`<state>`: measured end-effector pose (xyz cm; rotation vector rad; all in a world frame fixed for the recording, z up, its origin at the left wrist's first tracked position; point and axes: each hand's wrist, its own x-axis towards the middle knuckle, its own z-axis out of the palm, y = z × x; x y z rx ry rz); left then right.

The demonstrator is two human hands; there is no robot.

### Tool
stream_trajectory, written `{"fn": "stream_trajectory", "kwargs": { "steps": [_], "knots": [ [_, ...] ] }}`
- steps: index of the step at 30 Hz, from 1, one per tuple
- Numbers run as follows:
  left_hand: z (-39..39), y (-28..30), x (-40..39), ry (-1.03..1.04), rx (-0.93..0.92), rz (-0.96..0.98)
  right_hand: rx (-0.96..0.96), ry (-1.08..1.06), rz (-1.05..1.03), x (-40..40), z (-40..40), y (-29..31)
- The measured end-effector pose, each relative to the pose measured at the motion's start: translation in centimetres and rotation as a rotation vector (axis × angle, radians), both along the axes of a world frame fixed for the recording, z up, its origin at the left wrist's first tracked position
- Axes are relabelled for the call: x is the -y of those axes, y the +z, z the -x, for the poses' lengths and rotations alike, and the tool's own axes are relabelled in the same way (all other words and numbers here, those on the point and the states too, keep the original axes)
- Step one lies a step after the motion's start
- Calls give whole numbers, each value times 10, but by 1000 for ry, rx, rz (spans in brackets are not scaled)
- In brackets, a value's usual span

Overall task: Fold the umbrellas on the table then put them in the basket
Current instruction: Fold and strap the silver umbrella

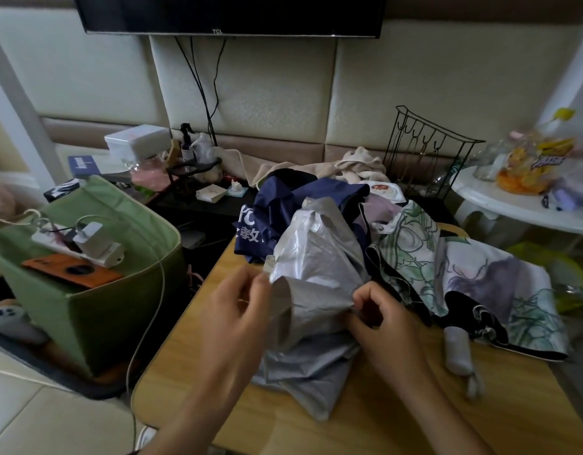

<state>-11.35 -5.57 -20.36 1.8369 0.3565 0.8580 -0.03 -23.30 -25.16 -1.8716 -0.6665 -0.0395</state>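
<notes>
Head view: both hands pinch the silver umbrella (316, 277). Left hand (240, 310) grips a canopy edge w/ fingertips; right hand (378, 320) is curled round a fold at the other side. The fabric lies btwn them, crumpled on the wooden bench (365, 418), nearest the person. Risks, as a guess: slick fabric may slip from such light pinches, or ribs may snag the floral umbrella (480, 277) touching it on the right. Navy umbrella (283, 208) sits behind. Green basket (119, 290), left of the bench, already holds a charger & a wallet, so room may be tight.
</notes>
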Motion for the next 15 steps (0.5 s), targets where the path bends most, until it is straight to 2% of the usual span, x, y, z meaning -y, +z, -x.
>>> {"fn": "stream_trajectory", "kwargs": {
  "steps": [3,7,9,13,15],
  "knots": [
    [1,-6,0,-131,-154,-239,-20,23,-1,-2,-2,-1],
    [-3,-13,2,-204,-328,-228,-67,120,-5,-3,-1,3],
    [-6,-16,-1,-150,-371,-106,-66,146,-6,-3,-1,6],
    [0,-3,-6,-160,-330,441,-124,157,-62,1,-2,8],
    [3,3,-8,-169,-313,576,-177,176,-98,5,-2,9]
  ]
}}
